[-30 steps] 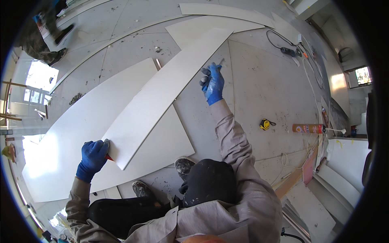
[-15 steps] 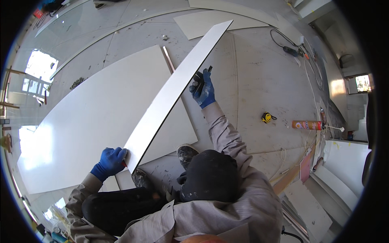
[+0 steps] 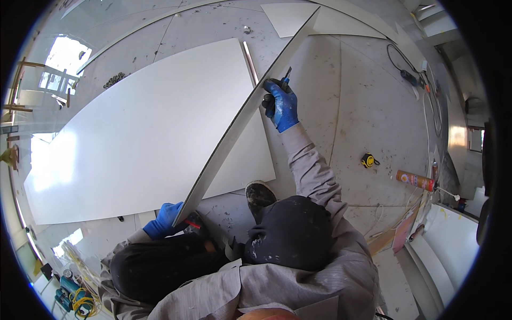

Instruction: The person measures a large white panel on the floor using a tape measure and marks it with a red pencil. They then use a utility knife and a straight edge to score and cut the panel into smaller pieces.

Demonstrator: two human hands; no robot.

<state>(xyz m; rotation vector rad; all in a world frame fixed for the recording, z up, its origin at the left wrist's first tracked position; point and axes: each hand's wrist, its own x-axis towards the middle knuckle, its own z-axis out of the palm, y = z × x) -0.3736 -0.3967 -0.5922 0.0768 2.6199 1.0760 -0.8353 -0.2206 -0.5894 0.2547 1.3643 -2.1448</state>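
A long narrow white panel strip [image 3: 242, 120] slants from my lap up to the far right, standing nearly on edge with its greyish side toward me. My left hand [image 3: 164, 221], in a blue glove, is closed round its near end. My right hand [image 3: 282, 109], gloved alike, is closed round what looks like a utility knife [image 3: 287, 76] with its tip pointing away. The fingers of that hand are against or very near the strip's right side; contact is hard to tell. A small red piece [image 3: 192, 224] shows beside my left hand, its kind unclear.
A large white panel [image 3: 144, 138] lies on the floor to the left, a thin metal strip [image 3: 249, 60] by its corner. At right are a tape measure [image 3: 368, 160], a foam can [image 3: 415, 180] and a corded tool [image 3: 409, 78]. More panel offcuts [image 3: 341, 24] lie beyond.
The strip has rolled from showing its white face to standing on edge with the greyish side visible. My left hand has moved slightly down, and my right hand has come up close against the strip.
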